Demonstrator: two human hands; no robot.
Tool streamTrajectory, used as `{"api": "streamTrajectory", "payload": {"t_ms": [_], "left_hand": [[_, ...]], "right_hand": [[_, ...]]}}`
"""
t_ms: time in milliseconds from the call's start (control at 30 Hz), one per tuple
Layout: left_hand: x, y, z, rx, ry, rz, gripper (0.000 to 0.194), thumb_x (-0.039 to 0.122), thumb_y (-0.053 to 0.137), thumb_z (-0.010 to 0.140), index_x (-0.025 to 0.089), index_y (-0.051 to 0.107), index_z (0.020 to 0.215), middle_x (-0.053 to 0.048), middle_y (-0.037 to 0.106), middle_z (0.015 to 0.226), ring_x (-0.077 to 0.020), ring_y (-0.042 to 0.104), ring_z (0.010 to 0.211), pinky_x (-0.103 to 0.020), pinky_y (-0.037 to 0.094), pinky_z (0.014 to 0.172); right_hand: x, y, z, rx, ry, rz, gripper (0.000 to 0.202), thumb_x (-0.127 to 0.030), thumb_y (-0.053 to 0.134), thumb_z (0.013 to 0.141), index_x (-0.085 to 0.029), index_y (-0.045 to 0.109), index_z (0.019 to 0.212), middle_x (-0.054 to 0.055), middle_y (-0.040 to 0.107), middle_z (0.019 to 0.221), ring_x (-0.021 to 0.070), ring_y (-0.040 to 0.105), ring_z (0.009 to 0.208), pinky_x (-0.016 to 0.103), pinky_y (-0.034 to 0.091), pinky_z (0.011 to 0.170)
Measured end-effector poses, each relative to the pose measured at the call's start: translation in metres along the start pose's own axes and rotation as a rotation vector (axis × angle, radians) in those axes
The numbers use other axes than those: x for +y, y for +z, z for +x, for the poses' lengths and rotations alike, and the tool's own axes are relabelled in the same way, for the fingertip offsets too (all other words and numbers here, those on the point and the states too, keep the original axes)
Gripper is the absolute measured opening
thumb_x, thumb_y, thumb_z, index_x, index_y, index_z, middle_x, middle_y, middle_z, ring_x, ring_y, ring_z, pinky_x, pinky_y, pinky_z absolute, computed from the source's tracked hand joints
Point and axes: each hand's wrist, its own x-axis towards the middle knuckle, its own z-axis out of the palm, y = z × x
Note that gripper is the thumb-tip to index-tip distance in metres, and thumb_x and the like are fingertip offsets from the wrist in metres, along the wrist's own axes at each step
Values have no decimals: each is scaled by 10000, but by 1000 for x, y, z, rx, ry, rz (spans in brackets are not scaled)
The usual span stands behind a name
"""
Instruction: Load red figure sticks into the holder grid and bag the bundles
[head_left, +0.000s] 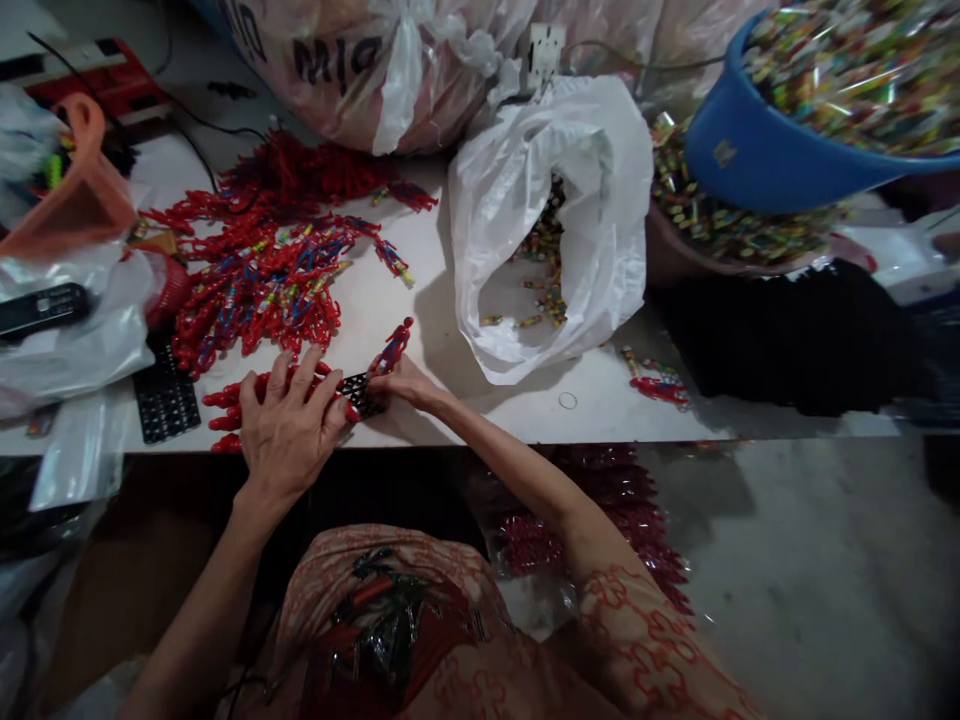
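Near the table's front edge, my left hand (289, 415) lies with fingers spread over a row of red figures (229, 410) on a black perforated strip (362, 395). Just to its right, my right hand (405, 385) pinches a red and blue figure (394, 345) by its lower end, at the strip's right part. The figure leans up and to the right. Behind my hands spreads a large pile of red and blue figures (262, 270). What lies under my left palm is hidden.
An open white plastic bag (469, 215) with small colourful pieces stands right of the pile. A blue tub (765, 150) is at the upper right, black strips (787, 335) below it. An orange basket (90, 200) and a black phone-like object (45, 310) are left.
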Motion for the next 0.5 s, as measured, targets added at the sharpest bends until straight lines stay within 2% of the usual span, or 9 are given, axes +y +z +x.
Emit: {"api": "streamTrajectory", "payload": {"t_ms": [67,167,233,333,433,467,500], "left_hand": [[0,0,-1,4,13,6,394,320,459,933,297,618,1293,-63,473,1498,-342,363,1416,-608,181,1152],[-1,2,-1,6,24,11,448,327,450,942,291,542,1378,-73,457,1509,-328,356,1423,-591,170,1162],[0,3,-2,5,18,14,494,329,438,949,291,466,1441,-82,445,1516,-325,353,1425,-590,161,1163],[1,2,-1,-9,8,23,493,317,419,958,326,447,1450,-65,438,1523,-325,343,1429,-597,160,1156],[2,0,1,-30,3,30,456,313,407,962,341,503,1407,-52,451,1516,-327,352,1424,-596,187,1145],[3,-1,1,-35,1,30,450,313,408,962,339,515,1398,-55,455,1513,-328,357,1420,-595,197,1142],[3,-1,2,-37,-1,30,447,312,410,960,336,522,1392,-60,458,1510,-330,361,1418,-596,204,1138]], "right_hand": [[2,7,3,-38,-34,-89,87,-147,558,663,-179,477,677,-54,497,575,104,492,547,223,407,561],[2,15,4,-51,-139,-478,51,-180,594,734,-156,549,734,-13,582,670,124,538,644,220,386,589],[-1,19,1,-50,-212,-766,98,-209,602,778,-152,601,858,38,661,866,148,585,741,228,390,613],[-13,22,2,-124,-242,-1056,189,-206,570,832,-165,633,1005,102,652,1160,182,632,876,251,428,664],[-35,6,22,-317,-166,-1124,208,-182,616,814,-165,666,1015,76,681,1107,207,645,935,252,466,726],[-44,-4,32,-315,-152,-1122,229,-170,628,809,-163,668,1035,70,685,1093,213,642,962,254,475,761],[-54,-17,44,-251,-142,-1124,260,-150,619,818,-162,662,1074,74,677,1113,218,636,995,262,480,801]]}}
